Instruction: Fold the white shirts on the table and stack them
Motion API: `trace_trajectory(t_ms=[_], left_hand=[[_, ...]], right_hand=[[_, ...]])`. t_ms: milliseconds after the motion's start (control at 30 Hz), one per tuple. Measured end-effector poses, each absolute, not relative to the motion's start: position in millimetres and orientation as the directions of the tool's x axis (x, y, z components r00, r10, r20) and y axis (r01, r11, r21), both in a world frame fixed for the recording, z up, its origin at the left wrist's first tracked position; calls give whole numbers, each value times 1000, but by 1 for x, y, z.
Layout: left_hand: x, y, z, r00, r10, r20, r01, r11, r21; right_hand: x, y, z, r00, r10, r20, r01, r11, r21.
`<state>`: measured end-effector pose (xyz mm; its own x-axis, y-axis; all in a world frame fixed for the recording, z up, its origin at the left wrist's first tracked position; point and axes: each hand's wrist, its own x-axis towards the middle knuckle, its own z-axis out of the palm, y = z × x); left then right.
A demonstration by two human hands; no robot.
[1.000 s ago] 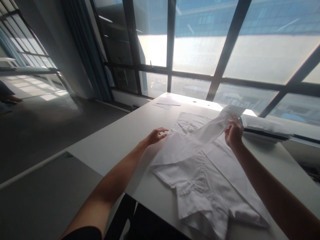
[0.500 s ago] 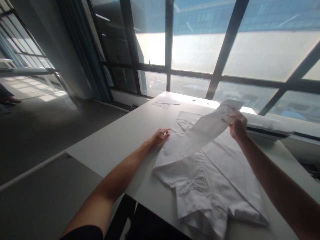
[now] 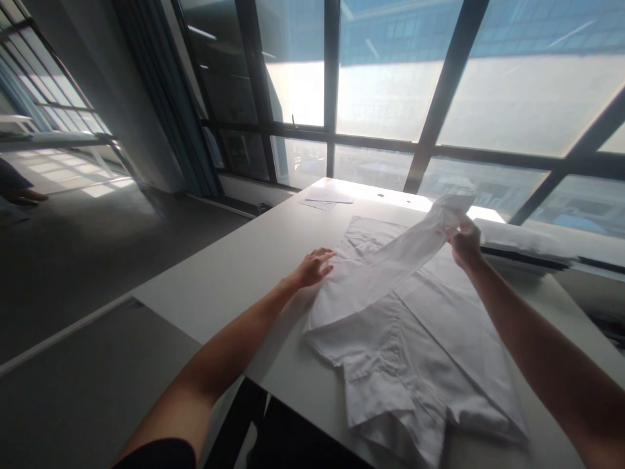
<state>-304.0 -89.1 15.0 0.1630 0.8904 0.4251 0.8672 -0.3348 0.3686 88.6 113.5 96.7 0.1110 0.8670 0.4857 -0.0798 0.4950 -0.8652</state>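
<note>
A white shirt (image 3: 415, 339) lies spread on a light table (image 3: 234, 273). My right hand (image 3: 463, 241) is closed on the cuff end of one sleeve (image 3: 405, 257), which it holds lifted above the shirt's body toward the far right. My left hand (image 3: 315, 266) rests at the shirt's left edge where the sleeve begins, fingers stretched out and slightly curled on the cloth.
Loose papers (image 3: 328, 197) lie at the table's far end by the window. A flat white and dark stack (image 3: 522, 251) sits on the right side beyond the shirt. Large dark-framed windows stand behind. A person's shoe (image 3: 24, 194) shows at far left on the floor.
My right hand has carried the sleeve end slightly up and to the right. My left hand has shifted a little along the shirt's edge, its fingers now flatter.
</note>
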Motion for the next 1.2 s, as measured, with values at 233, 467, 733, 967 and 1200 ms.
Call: trace_trajectory(t_ms=[233, 467, 733, 967, 1200], left_hand=[[-263, -153, 42, 467, 854, 228, 809, -517, 279], [-254, -231, 52, 372, 905, 208, 890, -411, 196], [-263, -263, 29, 177, 947, 268, 911, -261, 319], [-274, -276, 24, 123, 954, 274, 908, -219, 356], [-295, -280, 25, 177, 945, 274, 814, -297, 499]], right_hand=[[99, 115, 71, 24, 943, 333, 1, 333, -943], [93, 102, 81, -68, 970, 232, 8, 233, -972], [63, 72, 133, -149, 937, 317, -15, 319, -948], [53, 58, 167, 83, 943, 322, 25, 321, -947], [81, 71, 151, 193, 947, 256, 136, 233, -963]])
